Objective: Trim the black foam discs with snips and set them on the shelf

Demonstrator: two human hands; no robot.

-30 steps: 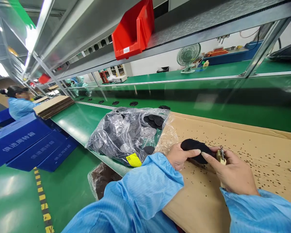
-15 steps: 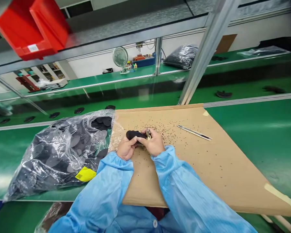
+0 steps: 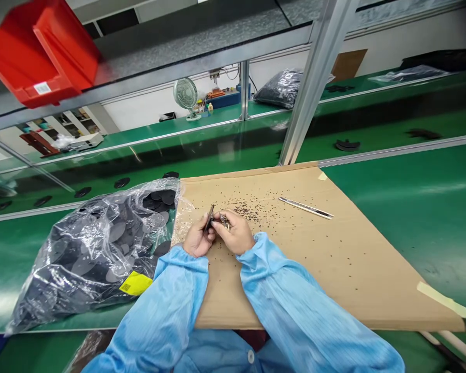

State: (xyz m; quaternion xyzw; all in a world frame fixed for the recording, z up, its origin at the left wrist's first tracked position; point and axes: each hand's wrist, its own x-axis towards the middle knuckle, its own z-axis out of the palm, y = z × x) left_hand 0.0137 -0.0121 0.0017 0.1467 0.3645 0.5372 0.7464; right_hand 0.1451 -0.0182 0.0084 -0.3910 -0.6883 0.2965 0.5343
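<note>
Just left of the frame's centre, the left hand (image 3: 196,240) grips a thin dark piece (image 3: 208,218), seen almost edge-on and tilted up between thumb and fingers. Right beside it, the right hand (image 3: 237,234) is curled around a small tool (image 3: 224,222) with a metallic glint, most of it hidden by the fingers; its thumb reaches to the dark piece, though whether the tool itself touches that piece cannot be told. Both hands are over a brown cardboard sheet (image 3: 295,274) that fills the middle and lower right of the frame. Black specks (image 3: 252,212) lie scattered across it, thickest just right of the hands. Farther right, a slim knife (image 3: 306,208) lies slantwise on the cardboard. In the lower left, a clear plastic bag (image 3: 101,233) full of dark, rounded flat pieces lies against the cardboard's left edge, a yellow label (image 3: 135,283) at its lower right. Behind the bag, dark discs (image 3: 121,183) lie in a spaced row on a green surface. A red bin (image 3: 62,77) hangs in the upper left, and a pale green fan (image 3: 185,93) stands at upper centre.
</note>
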